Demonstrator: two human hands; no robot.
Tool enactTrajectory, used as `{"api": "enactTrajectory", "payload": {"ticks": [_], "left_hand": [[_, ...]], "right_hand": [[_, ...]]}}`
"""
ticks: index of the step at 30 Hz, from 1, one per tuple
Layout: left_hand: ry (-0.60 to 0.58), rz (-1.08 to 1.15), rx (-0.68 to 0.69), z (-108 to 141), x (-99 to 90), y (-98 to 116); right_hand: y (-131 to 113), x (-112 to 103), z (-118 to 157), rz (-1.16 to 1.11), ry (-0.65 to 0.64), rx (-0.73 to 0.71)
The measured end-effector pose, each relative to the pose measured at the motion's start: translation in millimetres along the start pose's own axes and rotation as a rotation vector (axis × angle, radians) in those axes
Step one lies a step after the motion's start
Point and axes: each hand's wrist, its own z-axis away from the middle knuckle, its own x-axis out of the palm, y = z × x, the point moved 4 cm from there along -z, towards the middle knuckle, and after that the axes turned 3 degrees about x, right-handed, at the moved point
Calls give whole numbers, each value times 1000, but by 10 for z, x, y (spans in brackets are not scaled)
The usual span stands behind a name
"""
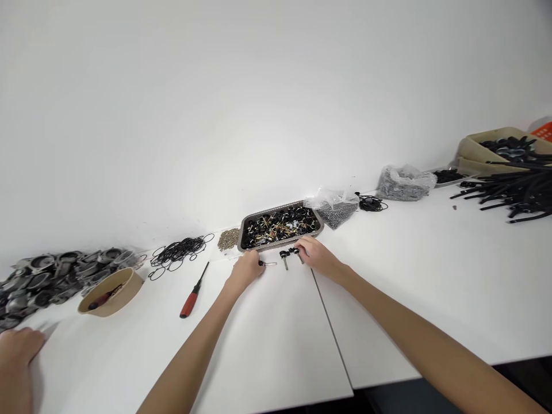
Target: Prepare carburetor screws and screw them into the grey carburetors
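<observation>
My left hand [248,267] is closed at the front of the tray, fingers around the black end of a small black-headed metal pin [269,264] that points right. My right hand [317,254] is closed too, its fingertips at the black head of another black-headed pin [298,254]. Between my hands a third such pin [284,260] lies on the white table, its shank towards me. Just behind them stands a shallow metal tray [281,244] heaped with similar black and brass-coloured parts. My fingertips are partly hidden.
Left lie a red-handled screwdriver [190,302], black rubber rings [179,253], small brass pieces [228,238], a beige bowl [133,284] and grey metal housings [56,276]. Another person's hand [19,348] rests far left. Right are plastic bags [405,183], black tubes [513,192] and a beige bin [470,152].
</observation>
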Motion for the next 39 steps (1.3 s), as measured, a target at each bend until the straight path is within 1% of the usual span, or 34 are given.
{"api": "enactTrajectory", "payload": {"ticks": [5,8,13,18,20,21,23,25,28,30,32,34,36,39], "left_hand": [[-74,-140,103,-35,48,89],[-91,-196,147,-65,74,174],[-68,-261,186,-90,140,322],[-43,-290,187,-103,226,418],[-39,-279,197,-81,200,428],[-36,-270,205,-61,157,417],[-22,-248,212,-10,5,345],[6,-231,188,35,-213,189],[71,-200,101,59,-528,-155],[103,-173,36,62,-629,-391],[96,-158,-8,73,-608,-573],[61,-137,-31,95,-501,-678],[23,-105,-38,119,-373,-712],[-5,-69,-29,127,-236,-678]], "right_hand": [[-17,-7,-7,12,-8,3],[-12,4,-3,26,-19,5],[4,37,11,65,-41,14],[28,68,19,128,-57,41],[49,76,20,161,-61,61],[61,79,20,177,-63,72],[82,87,20,204,-71,89],[91,94,20,226,-81,101],[73,99,29,250,-93,115],[51,94,39,264,-98,123],[32,87,49,276,-103,129],[22,82,55,287,-110,130],[20,83,56,297,-116,128],[26,87,56,311,-126,129]]}}
